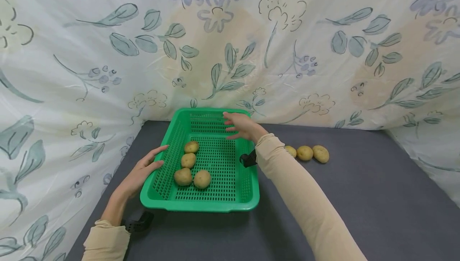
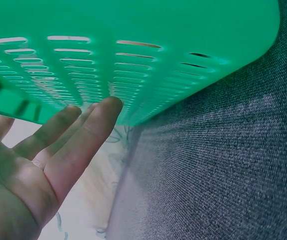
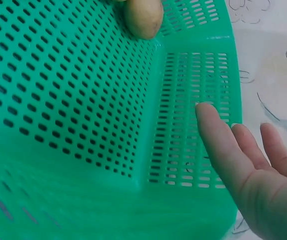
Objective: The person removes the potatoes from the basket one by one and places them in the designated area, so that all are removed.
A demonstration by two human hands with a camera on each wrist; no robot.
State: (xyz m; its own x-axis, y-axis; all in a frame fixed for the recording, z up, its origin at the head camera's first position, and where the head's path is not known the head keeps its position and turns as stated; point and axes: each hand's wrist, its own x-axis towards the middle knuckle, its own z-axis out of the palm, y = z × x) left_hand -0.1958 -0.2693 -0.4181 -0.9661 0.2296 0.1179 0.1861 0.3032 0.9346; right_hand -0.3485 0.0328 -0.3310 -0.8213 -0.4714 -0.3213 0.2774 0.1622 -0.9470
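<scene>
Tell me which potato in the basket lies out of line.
In the head view, the rightmost potato in the basket; the other three line up along its left side.

Long cream sleeves (image 1: 309,197), black wrist cameras (image 1: 140,222).

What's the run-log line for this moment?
left hand: at left side of green basket | right hand: over basket's far right part, empty | in basket: four potatoes | on table: three potatoes visible

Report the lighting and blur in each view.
Head: soft light, dim shadow on the table in front of the green basket; left wrist: floral curtain washed out pale, table tinted purplish; right wrist: basket's nearest wall looks soft, faint glint near its rim.
</scene>
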